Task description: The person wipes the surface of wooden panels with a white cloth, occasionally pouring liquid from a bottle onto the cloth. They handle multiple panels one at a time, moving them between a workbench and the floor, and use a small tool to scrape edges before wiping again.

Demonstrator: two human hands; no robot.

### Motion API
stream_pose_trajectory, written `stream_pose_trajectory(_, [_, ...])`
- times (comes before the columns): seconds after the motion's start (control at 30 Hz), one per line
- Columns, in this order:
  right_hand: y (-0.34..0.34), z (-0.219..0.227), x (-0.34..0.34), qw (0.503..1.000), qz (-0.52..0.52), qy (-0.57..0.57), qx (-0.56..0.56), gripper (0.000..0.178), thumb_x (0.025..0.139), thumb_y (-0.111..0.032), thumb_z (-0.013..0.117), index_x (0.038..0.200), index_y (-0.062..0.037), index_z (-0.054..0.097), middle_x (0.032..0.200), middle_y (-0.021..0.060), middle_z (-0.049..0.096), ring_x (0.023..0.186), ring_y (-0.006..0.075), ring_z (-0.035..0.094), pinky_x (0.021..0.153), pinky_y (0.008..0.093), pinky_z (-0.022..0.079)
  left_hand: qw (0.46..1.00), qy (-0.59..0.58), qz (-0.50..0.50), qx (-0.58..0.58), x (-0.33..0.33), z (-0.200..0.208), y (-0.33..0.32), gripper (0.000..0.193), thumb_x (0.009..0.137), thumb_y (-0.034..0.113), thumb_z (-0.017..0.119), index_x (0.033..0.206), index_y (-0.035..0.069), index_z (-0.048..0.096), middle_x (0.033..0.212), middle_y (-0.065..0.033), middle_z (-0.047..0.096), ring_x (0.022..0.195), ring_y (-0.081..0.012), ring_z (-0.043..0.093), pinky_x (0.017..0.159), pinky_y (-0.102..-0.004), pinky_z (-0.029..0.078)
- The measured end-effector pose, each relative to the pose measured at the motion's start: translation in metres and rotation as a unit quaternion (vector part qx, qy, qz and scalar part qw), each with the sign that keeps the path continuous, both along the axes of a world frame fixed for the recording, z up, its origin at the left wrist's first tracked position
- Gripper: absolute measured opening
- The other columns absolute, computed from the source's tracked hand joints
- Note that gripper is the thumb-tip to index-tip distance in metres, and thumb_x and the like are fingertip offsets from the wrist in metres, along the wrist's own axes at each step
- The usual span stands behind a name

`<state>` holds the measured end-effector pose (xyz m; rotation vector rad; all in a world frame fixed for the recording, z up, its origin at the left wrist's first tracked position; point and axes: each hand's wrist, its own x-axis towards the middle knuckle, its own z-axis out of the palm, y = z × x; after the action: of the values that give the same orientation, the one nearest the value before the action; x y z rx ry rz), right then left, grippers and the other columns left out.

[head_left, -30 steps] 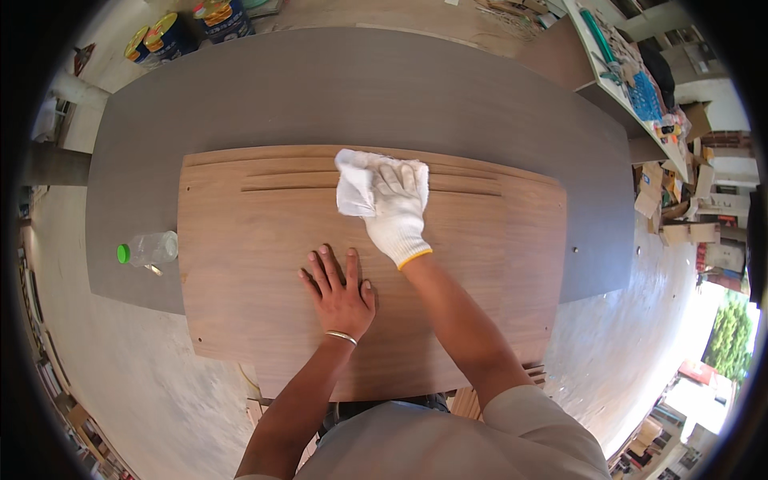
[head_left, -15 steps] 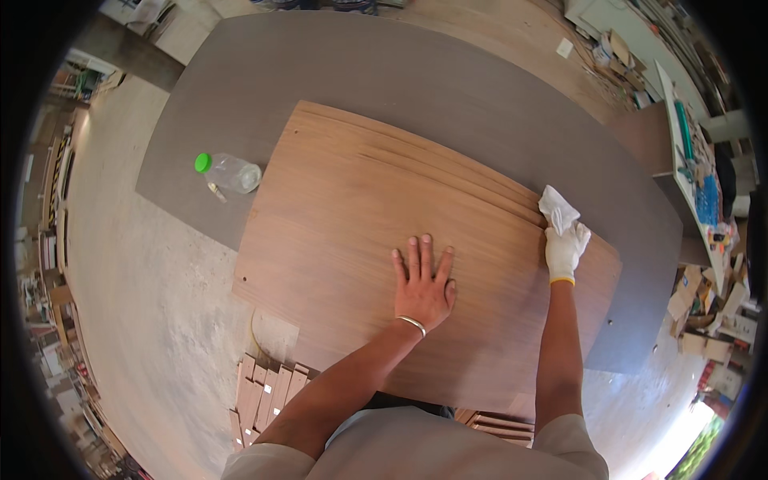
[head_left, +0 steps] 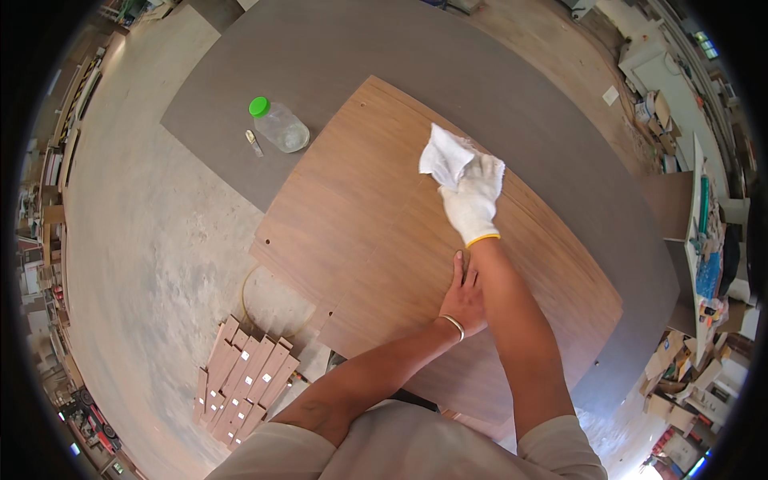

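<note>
A brown wood-grain panel (head_left: 360,216) lies on a larger grey board (head_left: 384,48). My right hand (head_left: 472,196), in a white knit glove with a yellow cuff, grips a white cloth (head_left: 448,156) against the panel near its far edge. Bare, with a metal bangle at the wrist, my left hand (head_left: 466,304) rests on the panel. My right forearm crosses over it and hides part of it; the fingers that show are stretched out.
A clear plastic bottle with a green cap (head_left: 280,126) lies on the grey board, left of the panel, beside a small pale object (head_left: 254,143). Stacked brown wooden strips (head_left: 244,380) are on the floor at lower left. A cluttered worktable (head_left: 700,248) stands at the right.
My right hand has swept the cloth leftward along the panel, so its forearm now passes over my left hand. The view has turned, shifting the panel and bottle in the picture.
</note>
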<state>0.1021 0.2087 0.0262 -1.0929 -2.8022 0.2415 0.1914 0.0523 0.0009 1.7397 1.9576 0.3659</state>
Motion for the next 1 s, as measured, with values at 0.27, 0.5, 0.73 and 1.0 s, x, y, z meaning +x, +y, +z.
stream_pose_trajectory(0.27, [-0.121, -0.033, 0.017, 0.895, 0.419, 0.146, -0.036, 0.035, 0.098, -0.025, 0.054, 0.130, -0.0254, 0.070, 0.131, 0.0074, 0.066, 0.134, 0.0299, 0.054, 0.118, 0.0554, 0.034, 0.991, -0.025, -0.010, 0.130, -0.010, -0.044, -0.055, 0.067, 0.096, 0.035, 0.057, 0.154, 0.004, 0.044, 0.168, -0.0120, 0.032, 0.156, -0.0299, 0.028, 0.128, -0.0501, 0.019])
stream_pose_trajectory(0.5, [-0.130, -0.040, 0.004, 0.950, 0.256, 0.135, -0.115, 0.043, 0.090, -0.026, 0.059, 0.132, -0.0134, 0.062, 0.124, 0.0077, 0.062, 0.129, 0.0269, 0.050, 0.118, 0.0487, 0.030, 0.988, 0.051, -0.023, 0.147, -0.016, -0.038, -0.049, 0.064, 0.093, 0.031, 0.058, 0.151, 0.006, 0.049, 0.165, -0.0101, 0.039, 0.154, -0.0278, 0.032, 0.128, -0.0497, 0.021])
stream_pose_trajectory(0.73, [0.028, -0.030, -0.029, 0.994, 0.084, 0.058, -0.038, 0.036, 0.100, -0.026, 0.056, 0.131, -0.0083, 0.064, 0.130, 0.0169, 0.059, 0.131, 0.0354, 0.046, 0.108, 0.0446, 0.038, 0.996, 0.013, -0.071, 0.057, -0.016, -0.004, -0.039, 0.063, 0.099, 0.035, 0.050, 0.153, 0.003, 0.045, 0.166, -0.0101, 0.037, 0.156, -0.0277, 0.030, 0.129, -0.0486, 0.018])
stream_pose_trajectory(1.0, [-0.035, -0.037, -0.021, 0.981, 0.190, 0.023, 0.021, 0.046, 0.096, -0.020, 0.054, 0.141, -0.0157, 0.059, 0.147, 0.0110, 0.054, 0.143, 0.0303, 0.040, 0.127, 0.0454, 0.018, 0.964, 0.223, -0.061, 0.133, -0.018, -0.024, -0.048, 0.061, 0.099, 0.037, 0.054, 0.150, 0.004, 0.050, 0.163, -0.0130, 0.039, 0.156, -0.0286, 0.029, 0.130, -0.0489, 0.015])
